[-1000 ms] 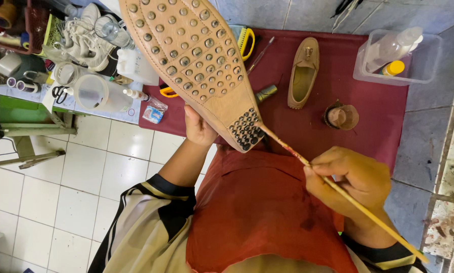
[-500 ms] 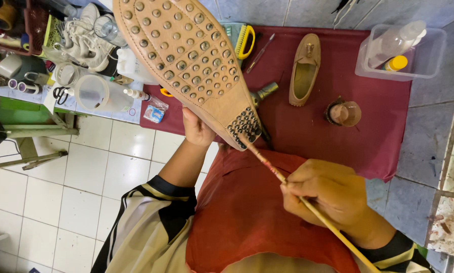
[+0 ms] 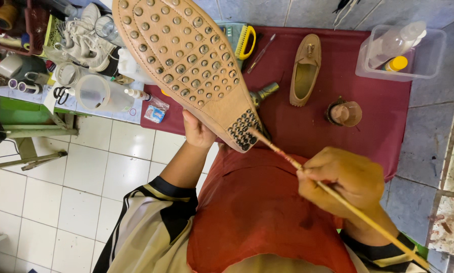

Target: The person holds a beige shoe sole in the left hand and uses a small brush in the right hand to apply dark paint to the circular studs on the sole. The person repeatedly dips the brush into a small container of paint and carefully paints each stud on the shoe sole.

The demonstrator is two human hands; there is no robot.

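Note:
My left hand (image 3: 197, 131) holds up a tan loafer (image 3: 186, 60) with its sole facing me; the sole is covered in round studs, and the heel patch (image 3: 243, 130) has dark studs. My right hand (image 3: 345, 179) grips a long thin wooden brush (image 3: 307, 174) like a pencil. The brush tip touches the dark heel patch. A red cloth (image 3: 257, 212) covers my lap under both hands.
A second tan loafer (image 3: 306, 68) lies on the maroon mat (image 3: 378, 131), beside a small open pot (image 3: 345, 114) and a metal tool (image 3: 263, 92). A clear tub (image 3: 429, 60) with bottles stands at right. A cluttered shelf (image 3: 50, 65) with jars, scissors and a sneaker lies left.
My right hand moved left and down with the brush, then shifted slightly; the brush tip stays at the heel patch. The shoe has tilted slightly.

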